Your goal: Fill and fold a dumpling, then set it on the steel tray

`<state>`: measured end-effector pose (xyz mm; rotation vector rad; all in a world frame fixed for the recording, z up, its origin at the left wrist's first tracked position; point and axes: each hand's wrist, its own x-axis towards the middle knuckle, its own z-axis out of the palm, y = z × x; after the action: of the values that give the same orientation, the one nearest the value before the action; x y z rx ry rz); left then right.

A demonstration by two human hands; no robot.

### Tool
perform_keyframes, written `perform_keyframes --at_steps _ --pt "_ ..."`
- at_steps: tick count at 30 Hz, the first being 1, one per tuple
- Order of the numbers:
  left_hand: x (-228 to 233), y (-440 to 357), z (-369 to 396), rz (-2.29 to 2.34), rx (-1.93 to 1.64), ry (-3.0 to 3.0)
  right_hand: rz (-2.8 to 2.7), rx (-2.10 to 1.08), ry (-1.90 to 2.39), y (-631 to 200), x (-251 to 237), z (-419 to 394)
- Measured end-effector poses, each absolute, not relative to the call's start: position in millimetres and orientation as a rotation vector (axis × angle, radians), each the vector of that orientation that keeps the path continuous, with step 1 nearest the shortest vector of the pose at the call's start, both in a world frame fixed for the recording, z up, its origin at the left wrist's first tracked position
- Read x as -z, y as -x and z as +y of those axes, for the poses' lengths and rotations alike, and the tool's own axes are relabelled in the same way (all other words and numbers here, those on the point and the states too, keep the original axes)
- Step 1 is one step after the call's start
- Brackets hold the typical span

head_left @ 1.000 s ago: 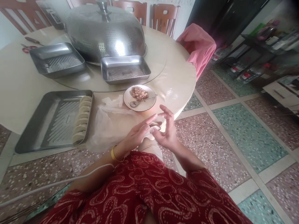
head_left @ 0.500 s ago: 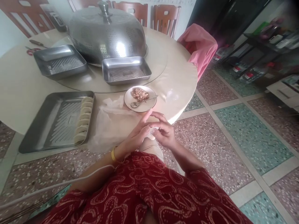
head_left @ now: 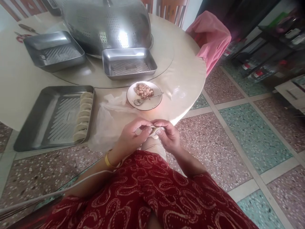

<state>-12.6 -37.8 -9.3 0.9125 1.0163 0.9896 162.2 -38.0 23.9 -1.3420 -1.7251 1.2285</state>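
Observation:
Over my lap, my left hand (head_left: 137,133) and my right hand (head_left: 168,135) pinch a pale dumpling (head_left: 155,130) between thumbs and fingers. The fingers cover much of it, so whether its edge is sealed cannot be made out. Just beyond my hands, a white plate (head_left: 152,105) holds a heap of minced filling (head_left: 144,90) with a spoon (head_left: 147,99) resting on it. To the left, a row of several folded dumplings (head_left: 83,119) lies along the right side of a large metal tray (head_left: 17,144).
Crumpled clear plastic (head_left: 105,127) lies between the tray and the plate. Two smaller metal trays, left (head_left: 54,68) and middle (head_left: 130,76), sit by a large perforated metal dome (head_left: 107,28). A pink cloth (head_left: 212,35) drapes at the table's right edge.
My left fingers, stretched out before, have curled in, and both hands now pinch the dumpling's edge. The view has tipped down slightly.

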Motion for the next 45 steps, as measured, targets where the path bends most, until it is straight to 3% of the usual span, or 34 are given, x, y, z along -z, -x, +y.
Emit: perform_keyframes --at_steps 36,45 --pt "6.6 6.9 -37.9 0.886 -1.136 -0.882 -1.881 -1.032 1.247 -157.0 -35.7 -28.2" --pt "16.1 16.4 -40.7 1.033 -1.031 -0.904 -1.965 -0.880 1.330 -157.9 -36.7 -28.7"
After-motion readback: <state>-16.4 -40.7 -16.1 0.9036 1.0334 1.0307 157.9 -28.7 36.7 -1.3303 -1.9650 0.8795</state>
